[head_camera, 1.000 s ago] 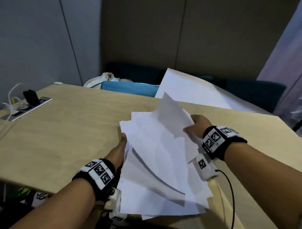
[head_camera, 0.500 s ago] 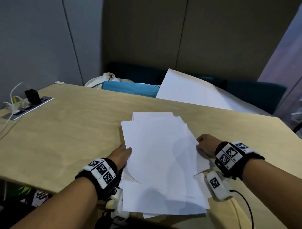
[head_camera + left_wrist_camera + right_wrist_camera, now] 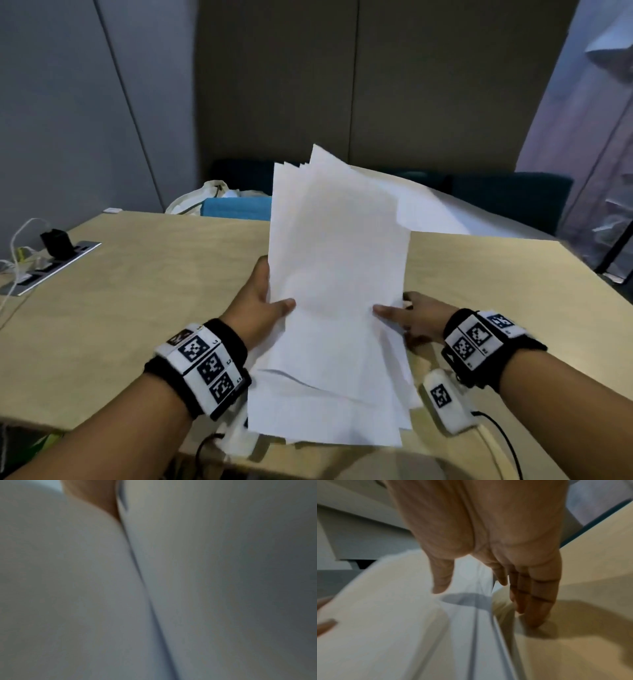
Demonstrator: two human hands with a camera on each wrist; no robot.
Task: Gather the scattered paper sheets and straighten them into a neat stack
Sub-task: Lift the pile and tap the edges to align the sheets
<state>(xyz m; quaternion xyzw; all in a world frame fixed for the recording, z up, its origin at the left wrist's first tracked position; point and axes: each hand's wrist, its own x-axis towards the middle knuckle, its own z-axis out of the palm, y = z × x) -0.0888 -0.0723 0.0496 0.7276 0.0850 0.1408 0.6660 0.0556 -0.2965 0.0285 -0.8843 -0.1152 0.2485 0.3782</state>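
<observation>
Several white paper sheets [image 3: 335, 274] form one loose sheaf raised off the wooden table [image 3: 137, 291], its far end tilted up and its near end low by the front edge. The edges are uneven at top and bottom. My left hand [image 3: 270, 294] grips the left edge, thumb on the front and fingers behind. My right hand [image 3: 399, 310] pinches the right edge; in the right wrist view its thumb [image 3: 441, 585] lies on the paper [image 3: 385, 615] and the fingers [image 3: 536, 601] reach behind. Blurred paper [image 3: 205, 588] fills the left wrist view.
A power strip [image 3: 51, 263] with a black plug and white cables sits at the table's left edge. Beyond the far edge lie a blue object [image 3: 236, 209], a white bag [image 3: 202, 198], a large white sheet [image 3: 431, 209] and dark seats [image 3: 513, 195].
The sheets lay flat on the table before; both hands have now taken the side edges and raised the sheaf, far end up.
</observation>
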